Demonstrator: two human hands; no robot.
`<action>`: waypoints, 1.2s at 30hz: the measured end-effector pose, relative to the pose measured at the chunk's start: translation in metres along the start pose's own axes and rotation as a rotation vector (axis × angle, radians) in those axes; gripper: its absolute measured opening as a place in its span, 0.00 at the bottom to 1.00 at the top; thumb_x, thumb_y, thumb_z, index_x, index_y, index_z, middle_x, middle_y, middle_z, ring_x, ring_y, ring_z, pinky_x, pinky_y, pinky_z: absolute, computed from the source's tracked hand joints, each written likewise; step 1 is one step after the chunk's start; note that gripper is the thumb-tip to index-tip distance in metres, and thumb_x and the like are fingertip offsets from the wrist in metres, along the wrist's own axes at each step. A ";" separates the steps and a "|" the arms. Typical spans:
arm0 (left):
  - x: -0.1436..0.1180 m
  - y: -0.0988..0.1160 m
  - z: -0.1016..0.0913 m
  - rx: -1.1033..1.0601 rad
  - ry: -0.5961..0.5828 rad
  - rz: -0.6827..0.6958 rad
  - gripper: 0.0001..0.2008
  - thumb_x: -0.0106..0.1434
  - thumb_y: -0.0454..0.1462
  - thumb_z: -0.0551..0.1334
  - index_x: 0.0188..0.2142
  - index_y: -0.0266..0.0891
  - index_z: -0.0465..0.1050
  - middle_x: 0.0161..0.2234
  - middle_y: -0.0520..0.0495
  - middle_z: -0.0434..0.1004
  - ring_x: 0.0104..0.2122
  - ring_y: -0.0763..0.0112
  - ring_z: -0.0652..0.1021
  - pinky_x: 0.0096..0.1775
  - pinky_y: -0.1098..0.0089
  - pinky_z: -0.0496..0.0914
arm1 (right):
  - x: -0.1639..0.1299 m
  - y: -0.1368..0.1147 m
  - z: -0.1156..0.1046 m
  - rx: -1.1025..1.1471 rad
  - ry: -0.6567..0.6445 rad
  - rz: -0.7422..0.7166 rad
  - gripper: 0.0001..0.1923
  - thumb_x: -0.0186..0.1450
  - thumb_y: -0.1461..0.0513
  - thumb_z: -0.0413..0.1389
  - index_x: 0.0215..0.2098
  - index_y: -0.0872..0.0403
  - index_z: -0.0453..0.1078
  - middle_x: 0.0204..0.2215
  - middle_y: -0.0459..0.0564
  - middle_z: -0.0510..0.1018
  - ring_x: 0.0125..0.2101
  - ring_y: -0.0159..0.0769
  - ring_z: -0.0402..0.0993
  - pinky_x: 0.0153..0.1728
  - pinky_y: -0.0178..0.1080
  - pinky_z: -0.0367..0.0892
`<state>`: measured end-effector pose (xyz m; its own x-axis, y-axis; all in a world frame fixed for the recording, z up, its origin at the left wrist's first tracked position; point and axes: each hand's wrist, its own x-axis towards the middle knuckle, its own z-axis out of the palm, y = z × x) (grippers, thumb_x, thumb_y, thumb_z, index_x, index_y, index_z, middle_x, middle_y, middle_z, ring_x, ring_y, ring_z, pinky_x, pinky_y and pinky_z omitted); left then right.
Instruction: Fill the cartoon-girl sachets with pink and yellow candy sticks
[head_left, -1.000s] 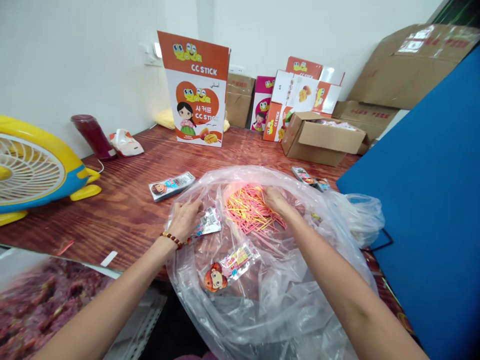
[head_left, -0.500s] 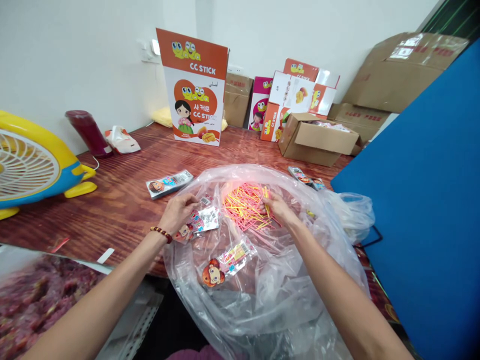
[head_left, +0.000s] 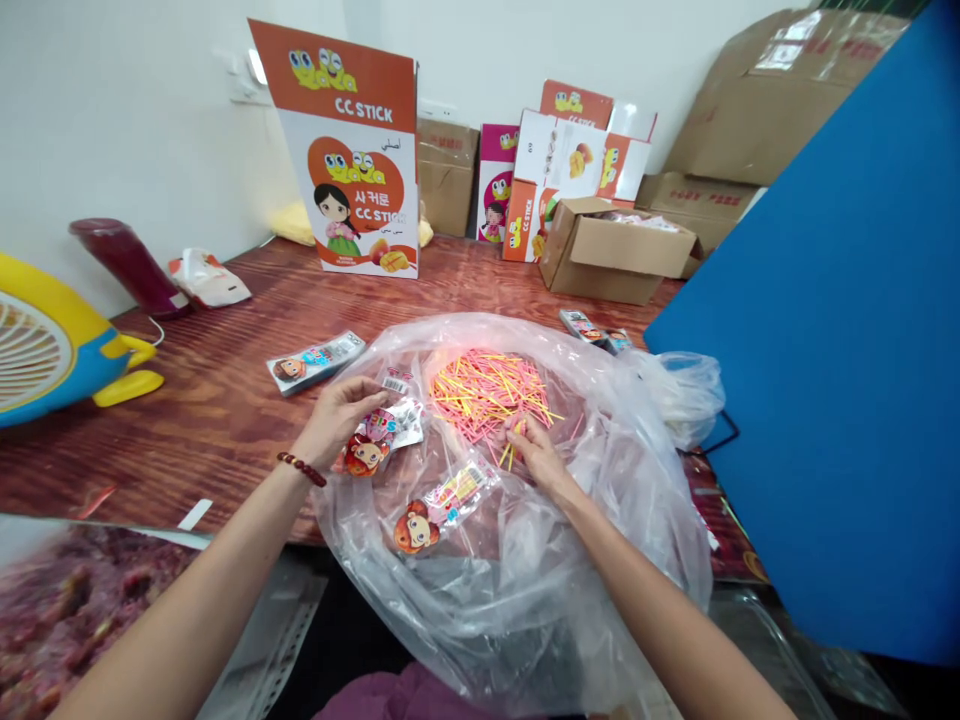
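A big clear plastic bag lies open at the table's front edge, and both my arms reach into it. Inside is a heap of thin pink and yellow sticks. My right hand pinches a small bunch of those sticks at the near side of the heap. My left hand holds a small printed packet with a cartoon face, at the bag's left rim. A second such packet lies loose inside the bag below it.
On the wooden table lie a packet to the left and more packets by a crumpled bag. A CC Stick display box, cardboard boxes, a dark bottle, a yellow fan and a blue panel surround them.
My right hand has drawn back from the far side of the stick heap to its near side with a few sticks pinched. My left hand has lifted the packet. The view shifted right.
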<state>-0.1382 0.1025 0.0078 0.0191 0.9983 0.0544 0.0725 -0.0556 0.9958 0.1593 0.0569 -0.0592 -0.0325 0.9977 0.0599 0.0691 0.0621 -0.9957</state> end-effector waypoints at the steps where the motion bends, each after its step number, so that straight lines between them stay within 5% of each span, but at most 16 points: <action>1: -0.002 0.003 0.002 -0.027 0.004 -0.022 0.16 0.43 0.46 0.73 0.28 0.37 0.77 0.26 0.49 0.80 0.27 0.69 0.76 0.31 0.70 0.70 | -0.001 -0.001 0.001 0.021 -0.014 0.023 0.12 0.58 0.52 0.55 0.34 0.50 0.61 0.28 0.44 0.71 0.30 0.34 0.69 0.35 0.37 0.68; 8: -0.019 0.010 0.018 -0.149 -0.046 -0.132 0.17 0.43 0.44 0.74 0.28 0.35 0.76 0.23 0.52 0.76 0.23 0.76 0.72 0.27 0.74 0.65 | -0.011 0.009 0.002 0.028 -0.045 0.019 0.14 0.62 0.54 0.54 0.44 0.48 0.63 0.30 0.43 0.73 0.29 0.32 0.69 0.33 0.34 0.66; 17: -0.027 0.008 0.023 -0.176 -0.065 -0.176 0.17 0.43 0.44 0.75 0.28 0.35 0.76 0.24 0.52 0.76 0.23 0.76 0.72 0.27 0.75 0.65 | -0.011 -0.010 -0.003 -0.159 0.045 -0.084 0.11 0.63 0.56 0.51 0.41 0.51 0.67 0.39 0.47 0.75 0.40 0.35 0.71 0.40 0.36 0.66; 21: -0.030 0.010 0.026 -0.158 -0.083 -0.168 0.18 0.42 0.44 0.75 0.28 0.36 0.75 0.23 0.53 0.75 0.22 0.76 0.72 0.27 0.74 0.65 | -0.008 0.008 -0.004 -0.217 0.045 -0.031 0.09 0.61 0.55 0.54 0.36 0.52 0.67 0.29 0.43 0.72 0.31 0.33 0.67 0.36 0.35 0.63; 24: -0.034 0.009 0.028 -0.133 -0.106 -0.160 0.17 0.44 0.44 0.74 0.28 0.36 0.74 0.24 0.53 0.75 0.23 0.76 0.71 0.26 0.74 0.64 | -0.003 0.015 -0.005 -0.019 0.046 0.011 0.12 0.59 0.53 0.57 0.32 0.52 0.66 0.25 0.42 0.71 0.27 0.31 0.66 0.33 0.35 0.63; 31: -0.047 0.004 0.051 0.006 -0.269 -0.075 0.12 0.52 0.43 0.69 0.26 0.36 0.73 0.23 0.54 0.72 0.24 0.75 0.69 0.29 0.73 0.63 | 0.006 -0.033 -0.004 0.395 -0.017 0.070 0.19 0.52 0.50 0.65 0.36 0.52 0.69 0.25 0.43 0.73 0.26 0.31 0.69 0.31 0.36 0.65; 36: -0.053 0.009 0.071 0.109 -0.403 -0.010 0.10 0.55 0.41 0.64 0.24 0.36 0.70 0.22 0.54 0.68 0.24 0.76 0.66 0.29 0.73 0.60 | -0.001 -0.070 0.008 -0.062 -0.124 -0.177 0.11 0.64 0.52 0.55 0.34 0.52 0.67 0.29 0.45 0.72 0.31 0.33 0.67 0.33 0.36 0.62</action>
<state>-0.0680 0.0482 0.0084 0.4051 0.9142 -0.0100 0.1797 -0.0689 0.9813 0.1465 0.0517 0.0100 -0.1718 0.9601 0.2208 0.1123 0.2417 -0.9638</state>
